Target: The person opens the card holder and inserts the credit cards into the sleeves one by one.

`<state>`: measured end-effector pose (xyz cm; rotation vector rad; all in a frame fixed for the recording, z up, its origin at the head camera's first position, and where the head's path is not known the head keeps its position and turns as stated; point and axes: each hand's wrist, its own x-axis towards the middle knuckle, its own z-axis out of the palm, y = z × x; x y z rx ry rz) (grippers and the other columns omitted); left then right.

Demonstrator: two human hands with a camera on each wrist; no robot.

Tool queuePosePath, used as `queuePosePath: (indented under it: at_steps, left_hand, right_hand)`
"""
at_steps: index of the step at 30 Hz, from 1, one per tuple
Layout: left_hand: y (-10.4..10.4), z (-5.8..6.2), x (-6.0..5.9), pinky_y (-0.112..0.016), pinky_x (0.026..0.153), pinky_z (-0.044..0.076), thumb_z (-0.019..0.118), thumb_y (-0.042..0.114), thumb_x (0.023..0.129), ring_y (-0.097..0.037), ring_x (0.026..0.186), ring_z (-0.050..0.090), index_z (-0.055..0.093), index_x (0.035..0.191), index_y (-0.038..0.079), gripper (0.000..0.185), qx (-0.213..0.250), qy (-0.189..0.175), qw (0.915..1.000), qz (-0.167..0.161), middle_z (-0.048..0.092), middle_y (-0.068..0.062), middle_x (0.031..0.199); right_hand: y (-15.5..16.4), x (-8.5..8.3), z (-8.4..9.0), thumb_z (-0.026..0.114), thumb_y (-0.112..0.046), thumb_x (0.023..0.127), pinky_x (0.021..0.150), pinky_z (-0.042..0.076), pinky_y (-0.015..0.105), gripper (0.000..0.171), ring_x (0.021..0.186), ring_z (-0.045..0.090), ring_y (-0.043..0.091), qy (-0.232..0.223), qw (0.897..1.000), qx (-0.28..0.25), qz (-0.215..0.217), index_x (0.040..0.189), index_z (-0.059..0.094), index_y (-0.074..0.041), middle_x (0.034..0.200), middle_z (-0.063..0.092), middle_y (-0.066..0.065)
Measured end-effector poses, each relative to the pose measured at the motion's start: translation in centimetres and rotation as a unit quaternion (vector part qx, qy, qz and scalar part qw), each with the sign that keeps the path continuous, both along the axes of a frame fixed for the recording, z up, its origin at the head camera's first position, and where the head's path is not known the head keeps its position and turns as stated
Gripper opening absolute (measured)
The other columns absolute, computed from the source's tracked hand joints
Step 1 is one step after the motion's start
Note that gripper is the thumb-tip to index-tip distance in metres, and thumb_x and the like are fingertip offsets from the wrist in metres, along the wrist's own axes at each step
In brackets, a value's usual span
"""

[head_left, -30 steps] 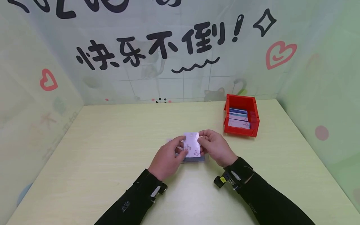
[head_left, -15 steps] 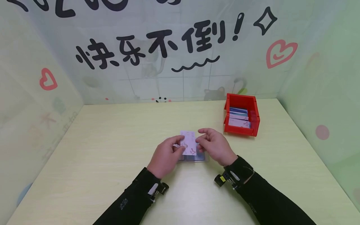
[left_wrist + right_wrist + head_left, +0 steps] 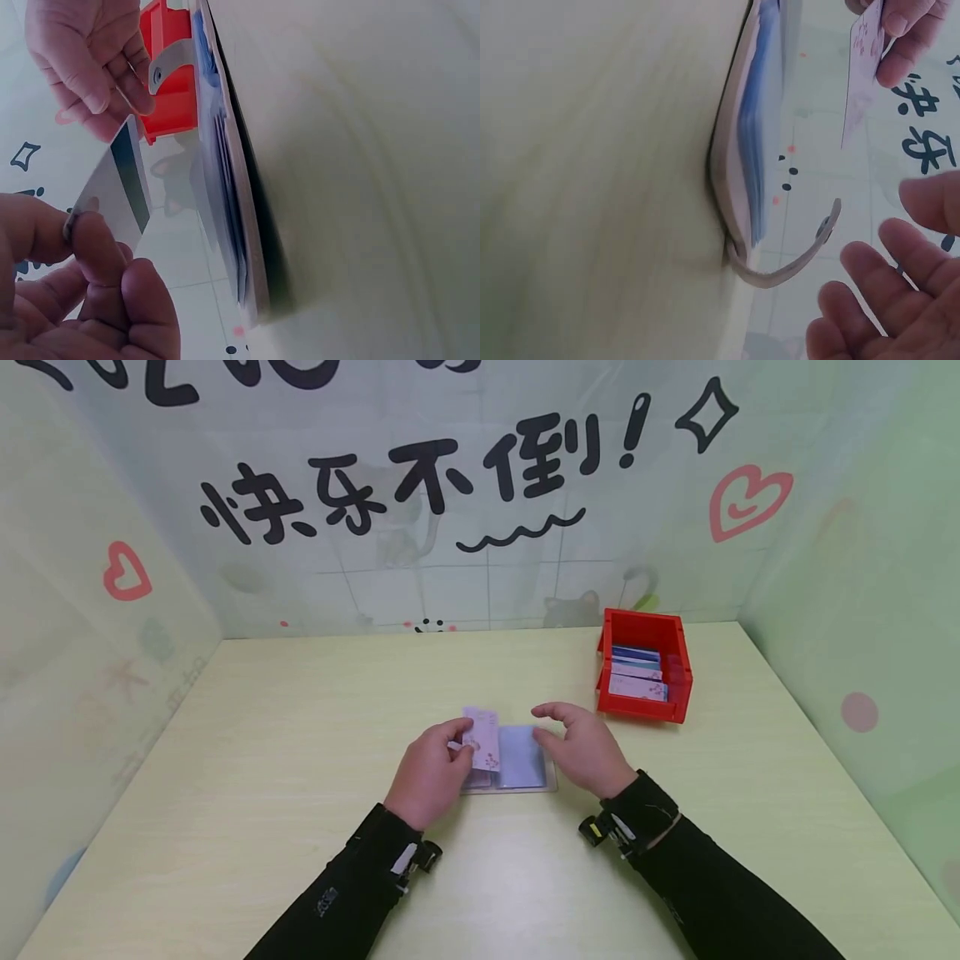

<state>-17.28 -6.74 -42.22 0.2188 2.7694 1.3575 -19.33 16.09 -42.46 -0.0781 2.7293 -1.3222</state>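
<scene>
My left hand (image 3: 429, 768) pinches a pale pink card (image 3: 486, 739) with a small flower print between thumb and fingers. A dark stripe (image 3: 129, 176) crosses the card's other face in the left wrist view. Below it a card holder (image 3: 522, 758) lies spread on the table, its bluish clear sleeves showing on the right half; the left half is partly hidden by the card and hand. My right hand (image 3: 583, 750) hovers at the holder's right side, thumb and fingers apart, holding nothing. A strap with a snap (image 3: 784, 276) sticks up from the holder's edge.
A red bin (image 3: 678, 681) stands at the back right of the table, with several cards (image 3: 637, 687) leaning in it. Printed cloth walls (image 3: 480, 593) enclose the table at the back and both sides.
The card, first held by both hands, has moved left in my left hand. My right hand has let go and spread its fingers, uncovering the holder's right half.
</scene>
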Motion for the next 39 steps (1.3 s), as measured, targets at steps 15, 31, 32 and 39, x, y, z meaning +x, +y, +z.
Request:
queuePosePath:
  at_steps: [15, 31, 32, 39]
  left_hand:
    - [-0.32, -0.22, -0.29, -0.025, 0.066, 0.046, 0.062, 0.011, 0.104, -0.020, 0.093, 0.063, 0.060, 0.146, 0.002, 0.043, -0.036, -0.010, 0.9993, 0.002, 0.069, -0.011, 0.126]
    - [-0.23, -0.45, -0.32, -0.024, 0.062, 0.041, 0.060, 0.012, 0.105, -0.018, 0.082, 0.060, 0.059, 0.147, 0.000, 0.044, -0.053, -0.024, 0.9982, -0.012, 0.070, -0.011, 0.124]
    - [-0.20, -0.47, -0.31, -0.025, 0.063, 0.041, 0.060, 0.012, 0.105, -0.019, 0.084, 0.060, 0.059, 0.147, 0.000, 0.044, -0.054, -0.025, 0.9982, -0.012, 0.070, -0.011, 0.125]
    - [-0.06, -0.57, -0.27, -0.029, 0.077, 0.047, 0.058, 0.013, 0.106, -0.022, 0.099, 0.062, 0.058, 0.149, 0.001, 0.044, -0.062, -0.027, 0.9976, -0.017, 0.069, -0.011, 0.131]
  right_hand:
    - [0.04, 0.06, -0.47, 0.078, -0.024, 0.096, 0.107, 0.056, 0.044, 0.055, 0.126, 0.061, 0.027, -0.032, 0.987, 0.123, 0.096, 0.147, 0.063, -0.012, 0.154, 0.059, 0.008]
    - [-0.45, 0.36, -0.14, 0.079, -0.028, 0.095, 0.115, 0.050, 0.049, 0.060, 0.134, 0.061, 0.029, -0.042, 0.976, 0.180, 0.119, 0.149, 0.060, -0.011, 0.148, 0.063, 0.008]
    - [-0.45, 0.35, -0.13, 0.078, -0.028, 0.096, 0.115, 0.050, 0.049, 0.060, 0.133, 0.061, 0.029, -0.042, 0.975, 0.183, 0.120, 0.150, 0.060, -0.011, 0.148, 0.063, 0.008]
    - [-0.38, 0.39, -0.06, 0.078, -0.027, 0.096, 0.114, 0.051, 0.049, 0.060, 0.129, 0.062, 0.028, -0.048, 0.971, 0.197, 0.126, 0.150, 0.059, -0.010, 0.147, 0.064, 0.009]
